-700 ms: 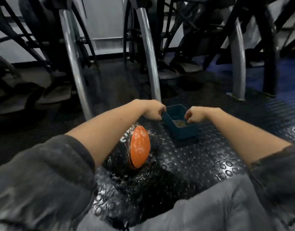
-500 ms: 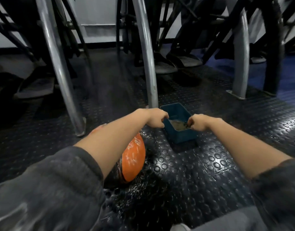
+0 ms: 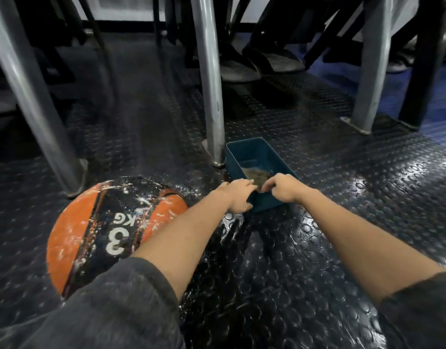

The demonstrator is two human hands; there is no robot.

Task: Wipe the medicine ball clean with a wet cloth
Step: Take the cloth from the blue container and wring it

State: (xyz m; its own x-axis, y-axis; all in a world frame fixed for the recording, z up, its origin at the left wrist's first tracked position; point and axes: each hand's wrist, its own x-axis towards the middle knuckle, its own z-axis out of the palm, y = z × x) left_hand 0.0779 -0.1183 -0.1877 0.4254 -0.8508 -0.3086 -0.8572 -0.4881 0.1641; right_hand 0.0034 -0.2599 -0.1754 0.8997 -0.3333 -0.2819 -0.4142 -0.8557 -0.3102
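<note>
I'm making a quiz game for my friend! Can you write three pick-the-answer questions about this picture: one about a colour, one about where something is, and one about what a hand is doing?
1. The ball is: A green and white; B orange and black; C all blue.
2. The cloth lies: A on the ball; B in the tub; C on a chair.
3. The right hand: A pinches the cloth; B presses the ball; C lies flat on the floor.
Answers: B, its panels show those colours; B, it sits low inside the tub; A, its fingers curl onto the cloth.
</note>
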